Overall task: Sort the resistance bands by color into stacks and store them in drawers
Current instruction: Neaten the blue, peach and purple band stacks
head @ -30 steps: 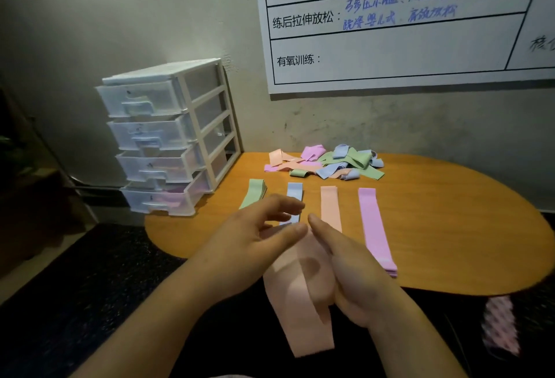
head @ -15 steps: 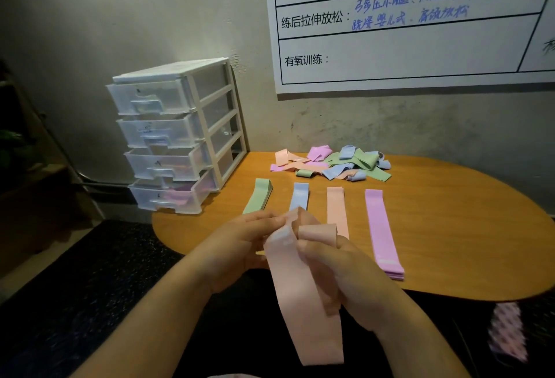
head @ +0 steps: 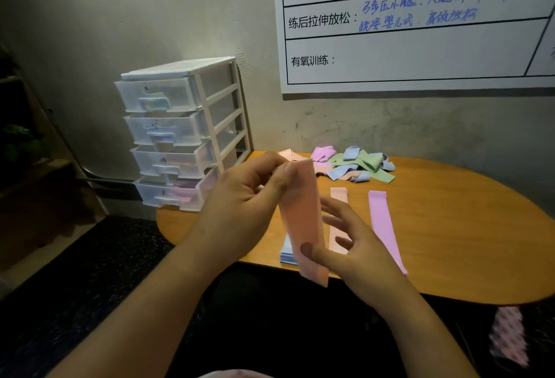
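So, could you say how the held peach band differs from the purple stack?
The peach band is held by the left hand at its top and the right hand lower down; the purple stack lies untouched. The peach band hangs nearly upright; the purple stack lies flat on the table. Both are straight strips.

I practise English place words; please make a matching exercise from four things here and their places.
Things:
1 white plastic drawer unit
2 lilac flat band stack
3 peach flat elastic band
4 tangled mixed-colour band pile

Places:
A held by left hand and right hand
B far side of wooden table
C left of both hands
D rightmost straight strip

Pairs: 1-C, 2-D, 3-A, 4-B
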